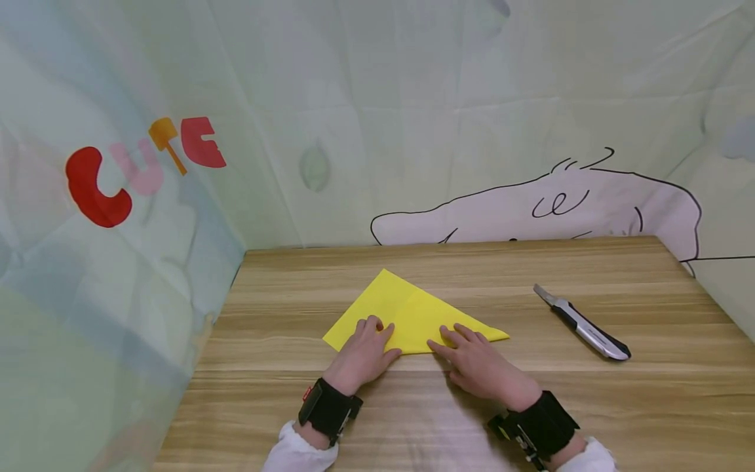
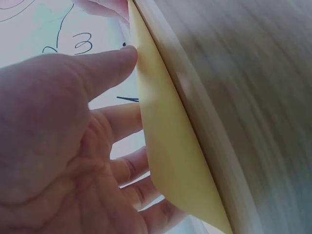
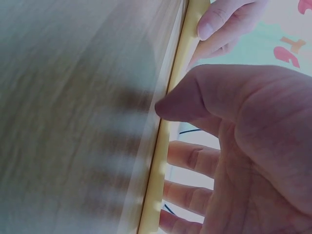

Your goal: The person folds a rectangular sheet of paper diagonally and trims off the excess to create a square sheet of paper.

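Observation:
A sheet of yellow paper, folded into a roughly triangular shape, lies on the wooden table. My left hand rests on its near left part, with fingers spread and thumb by the near edge. The fingers of my right hand press on the near right part, close to the pointed right corner. In the left wrist view, the paper's near flap is slightly raised and curved toward the left end. From the right wrist, the folded edge shows as a narrow strip under the thumb and fingers.
To the right of the paper lies a utility knife with a silver and black handle, its blade out and pointing away to the left. The wooden table ends at a printed cloth backdrop behind and on the left.

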The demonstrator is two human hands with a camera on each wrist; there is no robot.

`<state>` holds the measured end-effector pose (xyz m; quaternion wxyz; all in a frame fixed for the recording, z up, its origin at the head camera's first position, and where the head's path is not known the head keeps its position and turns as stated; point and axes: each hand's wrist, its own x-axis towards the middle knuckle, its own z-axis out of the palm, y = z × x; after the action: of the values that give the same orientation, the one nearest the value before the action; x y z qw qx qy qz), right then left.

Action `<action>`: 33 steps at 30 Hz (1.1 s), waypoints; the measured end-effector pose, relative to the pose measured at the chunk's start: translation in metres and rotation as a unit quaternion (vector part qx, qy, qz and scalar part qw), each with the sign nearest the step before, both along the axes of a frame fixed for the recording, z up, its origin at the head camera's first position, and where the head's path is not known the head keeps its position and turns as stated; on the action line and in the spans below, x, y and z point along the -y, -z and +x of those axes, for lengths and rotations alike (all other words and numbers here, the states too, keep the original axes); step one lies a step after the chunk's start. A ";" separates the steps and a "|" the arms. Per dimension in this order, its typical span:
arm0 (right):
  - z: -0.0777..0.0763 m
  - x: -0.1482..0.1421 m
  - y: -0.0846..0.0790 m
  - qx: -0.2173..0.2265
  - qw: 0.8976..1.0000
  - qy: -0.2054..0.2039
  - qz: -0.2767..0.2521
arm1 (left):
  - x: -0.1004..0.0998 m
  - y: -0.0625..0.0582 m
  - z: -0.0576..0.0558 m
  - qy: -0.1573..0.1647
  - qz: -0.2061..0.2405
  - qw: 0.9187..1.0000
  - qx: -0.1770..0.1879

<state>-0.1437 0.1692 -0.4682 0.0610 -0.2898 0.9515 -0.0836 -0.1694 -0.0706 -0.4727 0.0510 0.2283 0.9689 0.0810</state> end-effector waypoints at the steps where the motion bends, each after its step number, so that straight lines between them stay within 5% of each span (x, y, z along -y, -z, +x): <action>1: 0.000 0.000 0.000 0.001 1.000 0.001 0.000 | 0.000 -0.001 0.000 0.001 0.001 1.000 0.001; 9: 0.000 -0.001 0.002 -0.007 1.000 -0.004 -0.004 | -0.009 -0.026 0.013 0.037 0.005 0.999 -0.015; 14: 0.000 0.000 0.002 -0.024 1.000 -0.009 -0.005 | -0.022 -0.040 0.030 0.093 0.001 0.995 0.040; 17: 0.000 0.000 0.002 -0.038 0.999 -0.012 -0.002 | -0.030 -0.038 0.036 0.109 -0.020 0.992 0.067; 23: 0.000 0.000 0.002 -0.045 0.999 -0.014 0.000 | -0.041 -0.027 0.039 0.105 -0.078 0.989 0.062; 33: -0.002 -0.002 0.003 -0.039 0.999 -0.017 0.002 | -0.046 -0.017 0.037 0.077 -0.083 0.990 0.086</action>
<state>-0.1454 0.1710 -0.4714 0.0263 -0.3088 0.9482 -0.0695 -0.1320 -0.0243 -0.4557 0.1586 0.2897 0.9438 0.0155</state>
